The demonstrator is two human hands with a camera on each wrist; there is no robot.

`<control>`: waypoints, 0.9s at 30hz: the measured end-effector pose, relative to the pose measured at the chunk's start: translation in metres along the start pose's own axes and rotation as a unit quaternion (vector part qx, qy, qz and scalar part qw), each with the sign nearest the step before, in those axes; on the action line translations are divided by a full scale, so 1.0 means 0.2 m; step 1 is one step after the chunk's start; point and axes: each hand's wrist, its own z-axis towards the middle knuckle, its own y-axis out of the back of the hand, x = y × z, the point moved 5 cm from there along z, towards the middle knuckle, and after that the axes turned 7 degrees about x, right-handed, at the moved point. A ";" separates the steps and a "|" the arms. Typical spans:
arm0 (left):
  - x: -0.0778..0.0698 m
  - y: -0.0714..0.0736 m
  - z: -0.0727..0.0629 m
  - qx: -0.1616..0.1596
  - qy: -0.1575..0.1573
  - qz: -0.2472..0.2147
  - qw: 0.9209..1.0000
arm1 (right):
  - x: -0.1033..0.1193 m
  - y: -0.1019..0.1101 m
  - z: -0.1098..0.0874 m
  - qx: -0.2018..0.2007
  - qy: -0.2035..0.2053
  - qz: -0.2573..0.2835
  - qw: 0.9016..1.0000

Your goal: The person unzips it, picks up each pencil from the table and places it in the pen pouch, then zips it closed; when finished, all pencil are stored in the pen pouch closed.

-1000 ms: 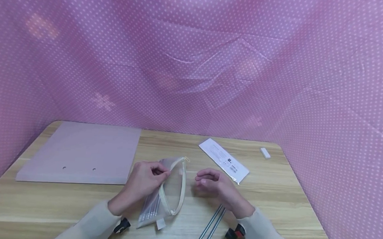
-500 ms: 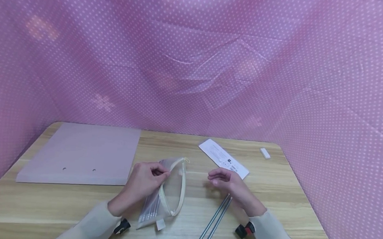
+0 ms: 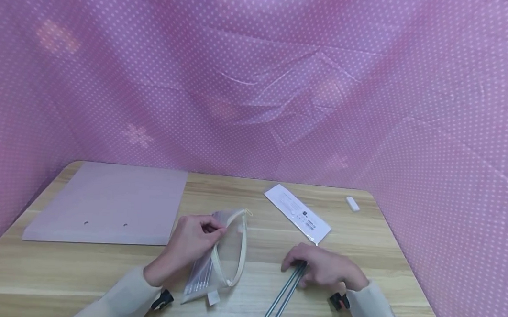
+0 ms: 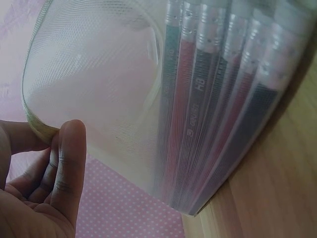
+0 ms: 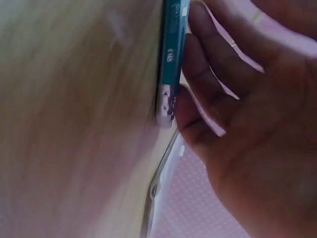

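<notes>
My left hand (image 3: 193, 239) pinches the zippered edge of a clear mesh pencil pouch (image 3: 200, 275), whose mouth gapes toward the right. Several pencils (image 4: 198, 89) with eraser ends show through its mesh in the left wrist view; one reads HB. Over the far ends of two loose pencils (image 3: 284, 299) on the table, my right hand (image 3: 326, 265) has its fingers spread to either side. In the right wrist view, fingertips (image 5: 185, 106) lie right along a green pencil (image 5: 172, 54) with a silver ferrule and pale eraser.
A flat pinkish-grey sheet (image 3: 122, 199) with two holes lies at the back left of the wooden table (image 3: 80, 274). Beyond my right hand is a white packet (image 3: 296, 213), and a small white block (image 3: 352, 204) sits farther right. Pink dotted cloth (image 3: 258, 82) hangs around the table.
My right hand has moved right, away from the pouch, then down toward me onto the far ends of the two loose pencils. My left hand and the pouch have stayed put.
</notes>
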 end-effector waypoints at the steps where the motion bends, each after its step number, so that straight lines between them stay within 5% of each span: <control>1: 0.00 0.00 0.00 0.000 0.000 0.000 1.000 | 0.01 -0.01 0.00 0.007 0.014 -0.033 0.999; 9: 0.00 -0.01 0.01 0.003 0.004 -0.002 1.000 | 0.02 -0.04 0.03 -0.026 0.042 -0.148 0.988; 18: 0.00 0.00 0.01 0.000 -0.002 0.002 1.000 | -0.03 -0.01 0.10 -0.005 -0.020 -0.090 0.996; 27: -0.01 -0.01 -0.01 0.003 0.005 -0.006 1.000 | -0.04 0.01 0.14 0.009 -0.033 -0.046 0.998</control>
